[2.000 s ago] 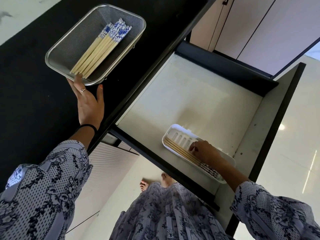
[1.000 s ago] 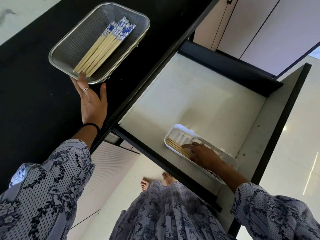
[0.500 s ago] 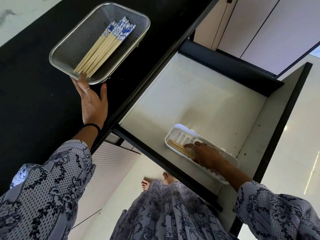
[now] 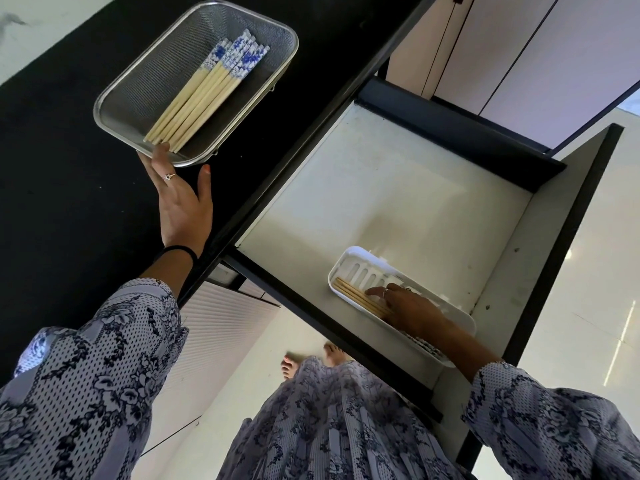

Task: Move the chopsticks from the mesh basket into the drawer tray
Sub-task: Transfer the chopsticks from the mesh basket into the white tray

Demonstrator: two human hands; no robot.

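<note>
A metal mesh basket (image 4: 114, 102) sits on the black counter at upper left, holding several bamboo chopsticks (image 4: 204, 95) with blue-and-white ends. My left hand (image 4: 183, 206) is stretched out flat with its fingertips on the basket's near rim and the thumb apart. In the open drawer (image 4: 398, 188), a white slotted tray (image 4: 360, 268) lies near the front edge. A few chopsticks (image 4: 356, 296) lie in it along its near side. My right hand (image 4: 412, 306) rests palm-down on them with the fingers extended, hiding their middle.
The drawer's black front panel (image 4: 311, 306) runs between my body and the tray, and its side wall (image 4: 561, 271) stands at right. Cupboard doors (image 4: 519, 57) are at the back. My feet (image 4: 311, 362) stand on the pale floor below.
My right hand has uncurled from a closed grip to flat fingers lying over the chopsticks in the tray. My left hand stays at the basket rim.
</note>
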